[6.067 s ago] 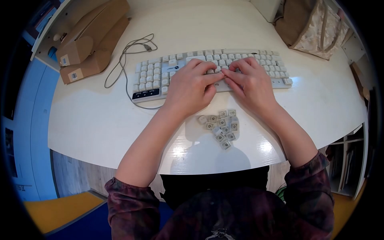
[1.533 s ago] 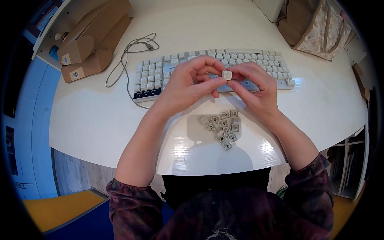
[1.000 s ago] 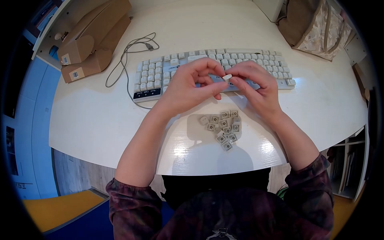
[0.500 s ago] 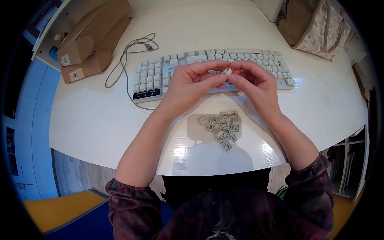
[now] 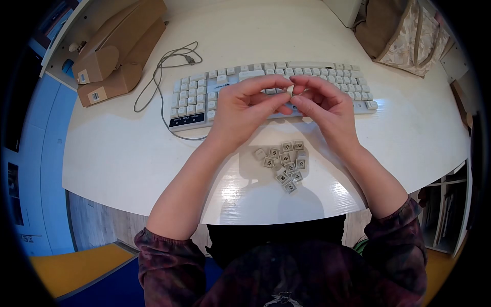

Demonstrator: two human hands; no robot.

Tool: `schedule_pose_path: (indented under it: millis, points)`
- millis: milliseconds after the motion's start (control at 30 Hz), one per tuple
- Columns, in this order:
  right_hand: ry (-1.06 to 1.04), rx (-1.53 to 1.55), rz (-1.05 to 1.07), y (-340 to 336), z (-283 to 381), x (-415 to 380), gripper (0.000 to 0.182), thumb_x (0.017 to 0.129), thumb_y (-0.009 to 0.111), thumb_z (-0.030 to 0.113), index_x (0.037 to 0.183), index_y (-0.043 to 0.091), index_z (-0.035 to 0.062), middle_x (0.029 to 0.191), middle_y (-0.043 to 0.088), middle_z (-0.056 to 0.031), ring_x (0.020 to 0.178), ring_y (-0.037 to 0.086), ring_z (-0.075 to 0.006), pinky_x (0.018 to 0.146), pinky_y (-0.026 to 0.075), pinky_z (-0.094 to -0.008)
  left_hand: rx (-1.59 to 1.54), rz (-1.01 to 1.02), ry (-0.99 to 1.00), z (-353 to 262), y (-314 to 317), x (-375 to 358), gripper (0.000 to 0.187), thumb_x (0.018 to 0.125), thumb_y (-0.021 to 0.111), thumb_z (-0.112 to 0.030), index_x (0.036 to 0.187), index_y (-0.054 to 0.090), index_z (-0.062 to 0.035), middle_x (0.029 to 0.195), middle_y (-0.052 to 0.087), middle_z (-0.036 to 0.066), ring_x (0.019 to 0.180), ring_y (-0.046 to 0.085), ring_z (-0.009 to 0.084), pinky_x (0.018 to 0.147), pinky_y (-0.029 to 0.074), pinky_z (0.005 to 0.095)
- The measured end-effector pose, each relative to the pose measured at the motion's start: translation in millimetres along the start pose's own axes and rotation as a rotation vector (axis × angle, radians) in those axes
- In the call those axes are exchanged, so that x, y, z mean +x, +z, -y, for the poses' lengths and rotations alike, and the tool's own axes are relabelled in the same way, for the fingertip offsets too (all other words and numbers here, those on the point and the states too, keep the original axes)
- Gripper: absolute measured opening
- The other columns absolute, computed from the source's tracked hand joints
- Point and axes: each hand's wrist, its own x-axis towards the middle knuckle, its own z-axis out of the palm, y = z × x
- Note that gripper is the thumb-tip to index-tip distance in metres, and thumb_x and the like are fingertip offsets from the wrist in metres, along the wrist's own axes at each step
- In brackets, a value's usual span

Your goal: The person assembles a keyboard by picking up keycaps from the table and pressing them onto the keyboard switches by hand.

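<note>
A small off-white keycap (image 5: 290, 90) is pinched between the fingertips of my left hand (image 5: 246, 105) and my right hand (image 5: 330, 105). Both hands are closed around it, over the near side of a white keyboard (image 5: 184, 97). The keyboard lies with its dark indicator strip at the near left, and my hands hide its middle. Between my forearms, several loose keycaps (image 5: 285, 158) lie on the table, most with their hollow undersides up. One keycap (image 5: 260, 154) at the left of the group shows its top face.
A grey cable (image 5: 159, 66) with a plug loops on the white table (image 5: 117, 153) left of the keyboard. Folded brown cardboard (image 5: 112, 56) stands at the far left. A brown patterned bag (image 5: 399, 38) is at the far right. The table's curved edge runs near my body.
The keycap has turned slightly between my fingertips and shows a narrower side. My fingers have shifted a little; the loose keycaps stay where they were.
</note>
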Motion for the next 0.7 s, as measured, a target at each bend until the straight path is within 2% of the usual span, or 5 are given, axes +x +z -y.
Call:
schedule_pose_path:
  millis: [200, 333, 433, 633, 700]
  points:
    - [-0.188, -0.059, -0.057, 3, -5, 3, 0.025, 0.086, 0.075, 0.008, 0.111, 0.073, 0.0071, 0.105, 0.062, -0.0008, 0.084, 0.056, -0.0064, 0.071, 0.046, -0.0202, -0.153, -0.062, -0.021, 3, 7, -1, 0.025, 0.093, 0.067, -0.004, 0.117, 0.069, -0.0004, 0.104, 0.072, 0.01, 0.086, 0.071, 0.0146, 0.079, 0.058, 0.0245]
    - [-0.145, -0.049, -0.125, 5, -8, 3, 0.024, 0.084, 0.076, 0.008, 0.108, 0.074, 0.007, 0.108, 0.061, -0.001, 0.085, 0.057, -0.0068, 0.07, 0.046, -0.0202, -0.067, -0.125, -0.04, 6, 13, -2, 0.026, 0.094, 0.066, -0.004, 0.119, 0.068, -0.001, 0.104, 0.072, 0.009, 0.088, 0.07, 0.0127, 0.078, 0.058, 0.0243]
    - [-0.14, -0.066, -0.145, 7, -7, 3, 0.023, 0.084, 0.077, 0.008, 0.107, 0.075, 0.0064, 0.109, 0.06, -0.0012, 0.086, 0.057, -0.0071, 0.07, 0.046, -0.0203, -0.139, -0.129, -0.034, 4, 17, -3, 0.027, 0.095, 0.064, -0.005, 0.121, 0.068, -0.0021, 0.105, 0.072, 0.008, 0.09, 0.068, 0.0114, 0.079, 0.057, 0.0233]
    - [-0.13, -0.066, -0.137, 6, -8, 5, 0.022, 0.085, 0.076, 0.01, 0.107, 0.075, 0.0055, 0.109, 0.061, -0.0014, 0.088, 0.059, -0.0084, 0.072, 0.047, -0.0213, -0.064, -0.102, 0.059, 12, 14, -1, 0.028, 0.096, 0.063, -0.007, 0.124, 0.067, -0.0041, 0.109, 0.072, 0.008, 0.094, 0.067, 0.0112, 0.084, 0.055, 0.0254]
    - [-0.14, -0.062, -0.136, 3, -11, 8, 0.021, 0.085, 0.075, 0.01, 0.106, 0.075, 0.0052, 0.11, 0.063, -0.0016, 0.089, 0.059, -0.0085, 0.072, 0.047, -0.0219, 0.127, -0.096, 0.179, 14, 9, 2, 0.029, 0.096, 0.062, -0.007, 0.125, 0.066, -0.0049, 0.108, 0.073, 0.007, 0.094, 0.067, 0.0108, 0.084, 0.055, 0.027]
